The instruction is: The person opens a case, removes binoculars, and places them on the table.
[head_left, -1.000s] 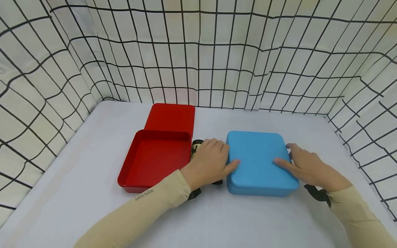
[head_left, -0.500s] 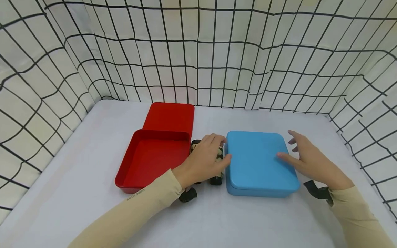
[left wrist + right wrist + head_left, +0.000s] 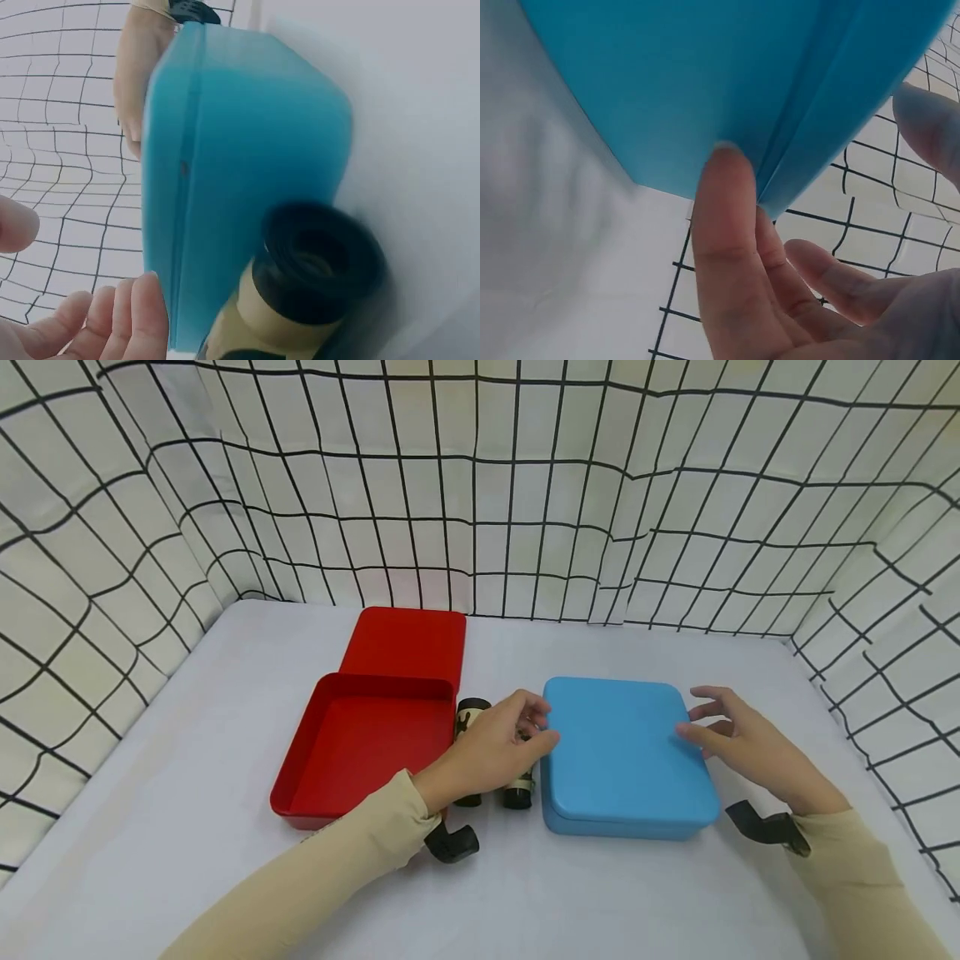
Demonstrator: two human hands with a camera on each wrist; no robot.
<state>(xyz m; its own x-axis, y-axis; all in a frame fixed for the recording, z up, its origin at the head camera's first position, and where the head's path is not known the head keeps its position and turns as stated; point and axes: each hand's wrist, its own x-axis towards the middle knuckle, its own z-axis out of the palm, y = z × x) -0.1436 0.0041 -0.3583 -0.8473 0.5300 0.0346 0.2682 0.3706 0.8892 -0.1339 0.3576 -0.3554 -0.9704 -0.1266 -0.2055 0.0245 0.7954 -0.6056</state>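
A blue box (image 3: 626, 760) with its lid down lies on the right half of the table. My left hand (image 3: 487, 747) hovers by its left edge with loosely bent fingers, nothing held between them. Under that hand is a pair of camouflage binoculars (image 3: 517, 793), partly covered by it; one black-rimmed eyepiece end (image 3: 311, 262) shows beside the box in the left wrist view. At the box's right edge is my right hand (image 3: 765, 756), thumb near the top and fingers along the side. A fingertip (image 3: 726, 169) lies at the side wall; whether it presses cannot be told.
Left of the binoculars stands a red box (image 3: 375, 743), its red lid (image 3: 405, 643) folded back behind it. Black-lined white netting (image 3: 420, 485) surrounds the white table (image 3: 585, 902) at the back and sides. A dark strap (image 3: 765, 827) hangs at my right wrist.
My left hand has drawn back slightly left from the blue box, uncovering more of the binoculars. My right hand lifted from the box's right side, then came back to that edge.
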